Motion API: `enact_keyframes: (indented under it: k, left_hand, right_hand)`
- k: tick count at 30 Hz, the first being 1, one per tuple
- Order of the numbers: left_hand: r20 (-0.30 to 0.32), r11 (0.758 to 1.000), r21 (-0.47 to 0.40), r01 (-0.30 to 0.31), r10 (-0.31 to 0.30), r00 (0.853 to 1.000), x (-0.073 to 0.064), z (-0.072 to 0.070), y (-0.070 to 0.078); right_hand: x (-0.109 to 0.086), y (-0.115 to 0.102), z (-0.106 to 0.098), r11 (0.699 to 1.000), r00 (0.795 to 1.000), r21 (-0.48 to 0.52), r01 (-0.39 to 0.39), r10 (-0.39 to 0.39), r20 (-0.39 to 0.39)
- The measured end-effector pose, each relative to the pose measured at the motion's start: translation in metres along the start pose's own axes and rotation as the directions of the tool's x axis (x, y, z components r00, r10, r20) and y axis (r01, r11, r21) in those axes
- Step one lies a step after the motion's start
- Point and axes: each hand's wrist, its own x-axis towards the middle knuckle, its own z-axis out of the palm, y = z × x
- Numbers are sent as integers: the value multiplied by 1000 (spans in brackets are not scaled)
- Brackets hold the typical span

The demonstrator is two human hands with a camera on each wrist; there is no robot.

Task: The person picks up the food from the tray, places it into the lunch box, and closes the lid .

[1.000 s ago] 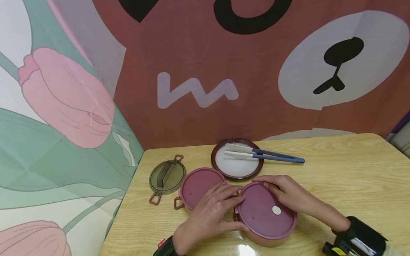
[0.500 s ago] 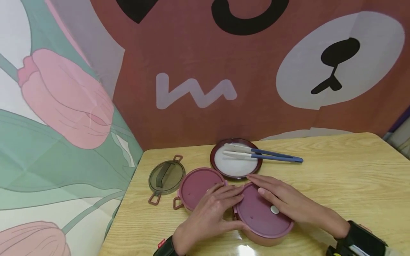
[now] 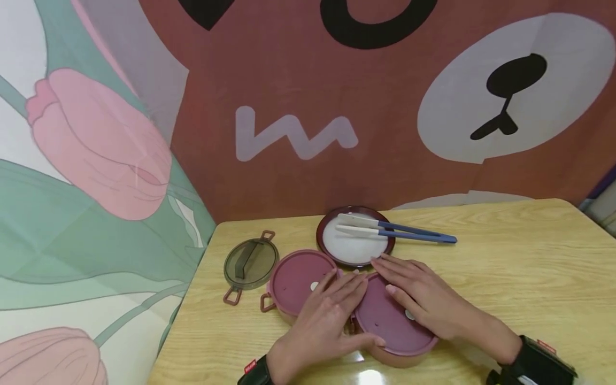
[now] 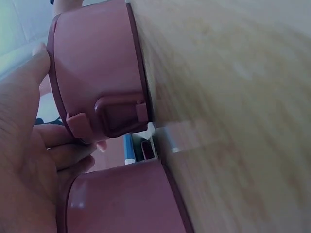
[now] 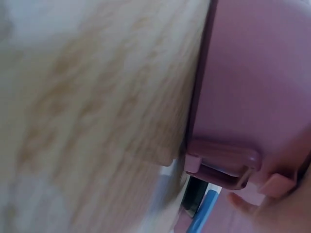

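Two round mauve lidded containers stand side by side on the table. My left hand (image 3: 327, 318) lies across the gap between them, its thumb touching the lid edge of the right container (image 3: 390, 331). Its straight fingers lie near the left container (image 3: 291, 283). On the far right of the right container's lid, my right hand (image 3: 425, 297) rests with straight fingers, partly over a white round button (image 3: 409, 315). In the left wrist view, the right container's side handle (image 4: 119, 114) is folded against its wall. A side handle (image 5: 226, 162) also shows in the right wrist view.
Behind the containers sits a dark-rimmed white plate (image 3: 353, 259), with blue-and-white tongs (image 3: 404, 231) lying across it. A smoky see-through lid (image 3: 255, 272) with two loop handles lies at the left. A printed cloth (image 3: 289, 182) hangs behind the table (image 3: 524, 267).
My right hand's fingers have straightened and slid over the lid towards the far rim. My left hand's fingers have shifted slightly forward, nearer the right hand. The right container has shifted slightly left.
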Motion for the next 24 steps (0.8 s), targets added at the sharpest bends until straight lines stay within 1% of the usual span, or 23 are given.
enact_keyframes:
  k: [2,4,8,12,17,20,22,24]
  left_hand:
    - [2,1000,-1,-10,10,1000,0,1,0]
    - [3,1000,6,-20,20,1000,0,1,0]
    - [-11,999,27,-18,18,1000,0,0,-1]
    - [-15,999,45,-15,15,1000,1,-2,-2]
    - [18,998,55,2,-3,1000,1,-4,0]
    - [40,999,47,9,-11,999,2,-4,2]
    - [40,999,31,10,-11,999,2,-4,2]
    - [42,1000,0,18,-18,999,3,-5,0]
  right_hand:
    - [0,-1,-1,997,1000,-67,28,-28,3]
    - [1,-2,-1,994,998,-97,57,-55,19]
    - [6,-3,-2,990,994,-107,94,-88,60]
    - [10,-2,-3,987,991,-117,110,-101,83]
    - [9,-3,-3,983,991,-147,112,-99,93]
    - [6,-4,-2,981,992,-159,111,-100,79]
    - [4,-5,-1,983,993,-154,101,-91,71]
    - [3,-5,1,990,996,-119,73,-65,68]
